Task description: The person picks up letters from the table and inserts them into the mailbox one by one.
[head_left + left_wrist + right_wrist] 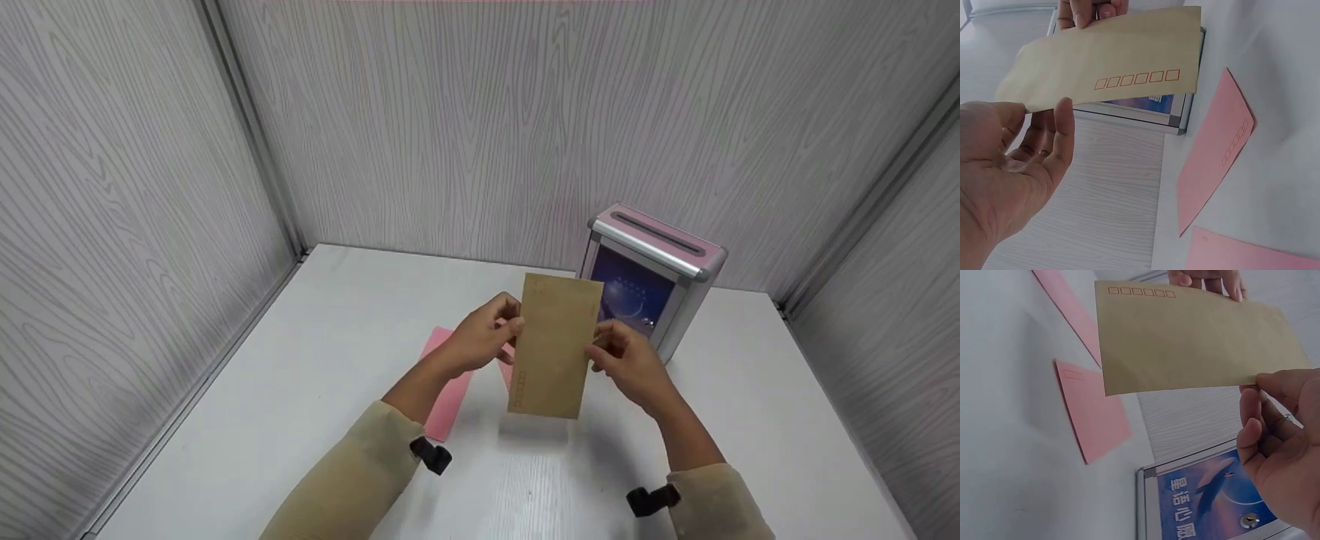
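White table (300, 390) inside grey wood-grain walls is carrying everything; above it, the left hand (480, 337) and right hand (630, 360) are pinching a flat brown paper envelope (555, 345) by opposite long edges. Keeping both pinches level should stop it bowing. Behind, two pink envelopes (448, 390) are lying flat, and farther back a silver slotted letterbox (652, 277) is standing, contents hidden.

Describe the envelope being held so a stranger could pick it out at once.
Start at the slotted box at the back of the white table. Just in front of it, the left hand and right hand hold an envelope in the air. It is brown; the pink envelopes lie flat.
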A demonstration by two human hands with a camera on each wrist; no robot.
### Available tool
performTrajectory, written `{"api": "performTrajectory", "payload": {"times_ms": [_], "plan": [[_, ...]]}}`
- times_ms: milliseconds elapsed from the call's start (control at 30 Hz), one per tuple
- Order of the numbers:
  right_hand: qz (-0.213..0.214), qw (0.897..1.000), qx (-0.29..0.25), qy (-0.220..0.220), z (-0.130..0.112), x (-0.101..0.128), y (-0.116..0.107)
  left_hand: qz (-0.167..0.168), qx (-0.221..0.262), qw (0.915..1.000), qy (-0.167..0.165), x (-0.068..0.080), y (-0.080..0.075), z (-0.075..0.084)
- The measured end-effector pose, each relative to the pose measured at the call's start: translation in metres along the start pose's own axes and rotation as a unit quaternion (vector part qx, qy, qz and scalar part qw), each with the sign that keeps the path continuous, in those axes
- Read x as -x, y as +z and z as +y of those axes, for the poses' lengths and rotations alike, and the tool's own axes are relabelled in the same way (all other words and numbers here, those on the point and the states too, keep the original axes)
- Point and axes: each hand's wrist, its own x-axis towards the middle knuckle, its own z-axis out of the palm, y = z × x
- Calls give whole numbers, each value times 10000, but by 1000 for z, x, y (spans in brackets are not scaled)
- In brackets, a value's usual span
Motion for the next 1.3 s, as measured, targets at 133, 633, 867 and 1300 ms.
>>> {"api": "performTrajectory", "payload": {"times_ms": [133, 633, 867, 1300], "plan": [[-22, 9990, 387, -238, -13, 6, -15, 119, -304, 9993, 169, -7, 5, 15], [718, 9830, 1298, -1081, -67, 11, -61, 547, -2300, 9594, 1537, -27, -14, 92], [1608, 9600, 1468, -1762, -90, 13, -82, 694, -2734, 9391, 1961, -34, -17, 135], [2938, 8876, 1800, -3056, -116, 10, -116, 1296, -2743, 9056, 2964, -61, 2, 174]]}}
